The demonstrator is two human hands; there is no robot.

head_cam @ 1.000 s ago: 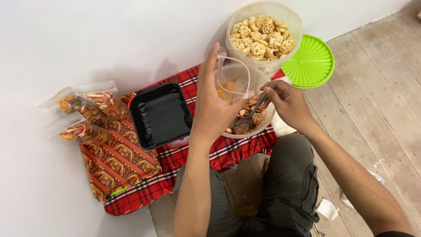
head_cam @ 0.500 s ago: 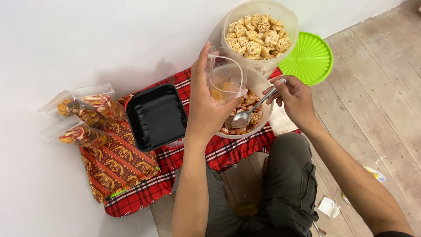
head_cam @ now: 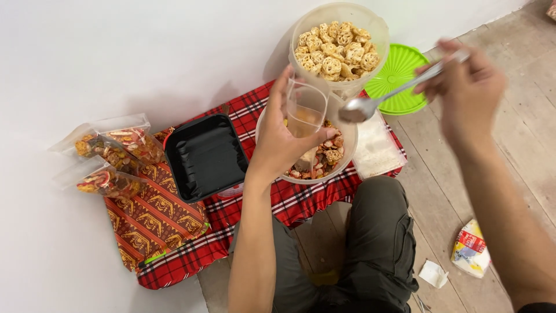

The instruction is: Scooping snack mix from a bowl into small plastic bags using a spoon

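The left hand (head_cam: 284,142) grips a clear pouch (head_cam: 305,116) held open over the bowl (head_cam: 347,159), a little snack mix already in it. Three filled pouches (head_cam: 110,156) lie far left by the wall, beside a black tray (head_cam: 205,156). The right hand (head_cam: 469,87) pinches a spoon (head_cam: 370,104), raised above the bowl; filling looks barely begun.

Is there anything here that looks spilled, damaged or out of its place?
Nothing is spilled on the red checked cloth. Only litter stands out: a crumpled wrapper and a scrap of white paper lie loose on the wooden floor.
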